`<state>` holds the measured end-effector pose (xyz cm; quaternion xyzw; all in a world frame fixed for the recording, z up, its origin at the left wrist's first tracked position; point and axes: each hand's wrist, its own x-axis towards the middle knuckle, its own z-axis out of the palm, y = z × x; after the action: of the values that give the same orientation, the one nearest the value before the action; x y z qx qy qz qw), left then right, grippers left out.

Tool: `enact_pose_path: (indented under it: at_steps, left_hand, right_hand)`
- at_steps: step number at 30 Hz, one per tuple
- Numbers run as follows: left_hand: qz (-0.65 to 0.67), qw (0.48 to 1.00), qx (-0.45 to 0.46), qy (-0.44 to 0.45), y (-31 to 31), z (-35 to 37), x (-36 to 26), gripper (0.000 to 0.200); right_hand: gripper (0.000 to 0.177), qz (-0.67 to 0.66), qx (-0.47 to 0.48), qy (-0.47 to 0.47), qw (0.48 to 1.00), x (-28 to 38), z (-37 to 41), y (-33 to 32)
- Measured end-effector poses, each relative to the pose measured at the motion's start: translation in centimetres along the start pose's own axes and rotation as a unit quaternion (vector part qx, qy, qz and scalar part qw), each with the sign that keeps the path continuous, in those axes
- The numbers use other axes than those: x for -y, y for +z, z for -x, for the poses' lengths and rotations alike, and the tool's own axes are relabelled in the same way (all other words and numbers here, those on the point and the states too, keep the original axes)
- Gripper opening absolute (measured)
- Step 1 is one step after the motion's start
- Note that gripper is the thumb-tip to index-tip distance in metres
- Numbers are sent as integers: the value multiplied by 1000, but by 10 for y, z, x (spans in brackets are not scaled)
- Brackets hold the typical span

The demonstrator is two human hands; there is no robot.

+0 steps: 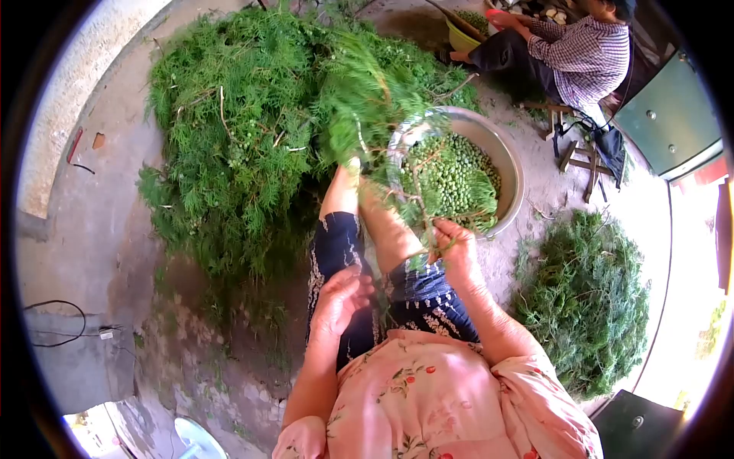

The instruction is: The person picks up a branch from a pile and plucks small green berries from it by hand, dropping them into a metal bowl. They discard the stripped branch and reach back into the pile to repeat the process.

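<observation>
My right hand (456,243) pinches the stem of a leafy evergreen branch (417,187), whose feathery green sprays reach up and forward, partly smeared by motion. Behind that branch stands a wide metal basin (511,153) holding many small round green cones (459,172) and some leaf sprigs. The branch crosses the basin's near left side. Over my left thigh hovers my left hand (344,297), its fingers loosely curved and a little blurred, with nothing visible in them.
A large heap of cut evergreen branches (229,145) lies ahead and left. A smaller pile (589,302) is at right. At the upper right sits another person (585,57) beside a yellow-green container (463,40). Wooden stools (585,164) and a green cabinet (673,115) stand nearby.
</observation>
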<state>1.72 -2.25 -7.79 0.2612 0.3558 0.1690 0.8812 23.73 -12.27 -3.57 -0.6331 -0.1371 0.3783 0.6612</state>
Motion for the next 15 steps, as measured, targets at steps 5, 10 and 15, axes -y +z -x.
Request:
enact_pose_path:
  at_steps: [5, 10, 15]
  left_hand:
    - [-9, 1000, -19, 7, -7, -2, 8, 32]
    - [-54, 998, -37, 12, -6, -2, 11, 29]
    - [-81, 996, -39, 3, 5, -4, 7, 29]
  right_hand:
    - [14, -92, -63, 54, 992, -18, -13, -49]
    - [10, -141, -150, 90, 974, -16, 8, -105]
    - [4, -153, -324, 52, 932, -14, 23, -196]
